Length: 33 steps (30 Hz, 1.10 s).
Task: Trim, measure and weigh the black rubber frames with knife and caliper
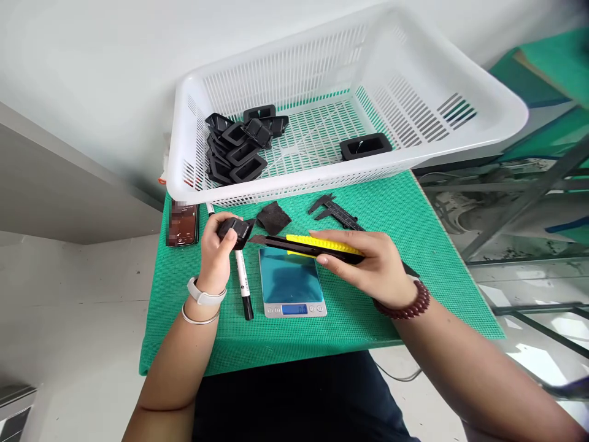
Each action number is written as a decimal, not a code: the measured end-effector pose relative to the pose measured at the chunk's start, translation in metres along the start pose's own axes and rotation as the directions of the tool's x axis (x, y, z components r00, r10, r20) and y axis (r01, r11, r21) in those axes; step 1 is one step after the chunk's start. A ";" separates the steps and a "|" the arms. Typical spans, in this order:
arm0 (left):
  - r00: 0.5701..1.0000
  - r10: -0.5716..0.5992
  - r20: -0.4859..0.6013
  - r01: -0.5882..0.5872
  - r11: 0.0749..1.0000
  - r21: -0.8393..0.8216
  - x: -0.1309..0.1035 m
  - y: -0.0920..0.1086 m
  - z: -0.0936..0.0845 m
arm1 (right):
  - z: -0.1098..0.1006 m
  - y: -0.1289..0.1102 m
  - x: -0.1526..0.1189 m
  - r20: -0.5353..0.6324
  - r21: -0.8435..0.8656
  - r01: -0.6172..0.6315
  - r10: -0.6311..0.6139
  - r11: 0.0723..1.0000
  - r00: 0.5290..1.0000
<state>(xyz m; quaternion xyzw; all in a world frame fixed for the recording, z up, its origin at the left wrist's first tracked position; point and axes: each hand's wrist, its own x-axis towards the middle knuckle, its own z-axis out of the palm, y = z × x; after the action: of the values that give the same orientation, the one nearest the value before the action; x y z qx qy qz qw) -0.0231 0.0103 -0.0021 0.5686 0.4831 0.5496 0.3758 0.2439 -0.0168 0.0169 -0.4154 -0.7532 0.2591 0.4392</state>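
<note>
Left hand (215, 255) grips glossy black part (235, 232) above green mesh mat (184, 294); right hand (375, 261) clenches ribbed yellow-and-black cutter (322, 245), thin blade beside part's edge.

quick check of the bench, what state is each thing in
left hand: closed on black part
right hand: gripping utility knife
utility knife: blade out
scale: on, display lit
phone: screen lit
marker: looks capped
caliper: jaws look apart
white basket: open-topped, partly filled

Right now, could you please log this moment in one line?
left hand: black part | right hand: yellow cutter, blade out | scale: below cutter
</note>
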 end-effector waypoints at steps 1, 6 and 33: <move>1.000 -0.005 -0.001 0.005 1.000 -0.022 0.000 0.000 0.000 | 0.000 0.000 0.000 -0.006 0.004 0.010 -0.010 1.000 1.000; 0.999 -0.036 -0.003 0.036 0.997 -0.068 0.000 0.000 0.000 | 0.000 -0.001 0.000 0.004 0.008 0.011 -0.011 1.000 1.000; 1.000 -0.011 0.007 0.011 1.000 -0.025 -0.001 0.003 -0.001 | 0.002 0.003 -0.001 -0.044 -0.073 0.010 -0.013 0.997 0.999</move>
<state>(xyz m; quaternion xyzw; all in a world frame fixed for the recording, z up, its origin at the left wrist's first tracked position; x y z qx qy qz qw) -0.0237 0.0082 0.0002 0.5631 0.4782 0.5514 0.3876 0.2435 -0.0162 0.0125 -0.4325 -0.7546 0.2197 0.4418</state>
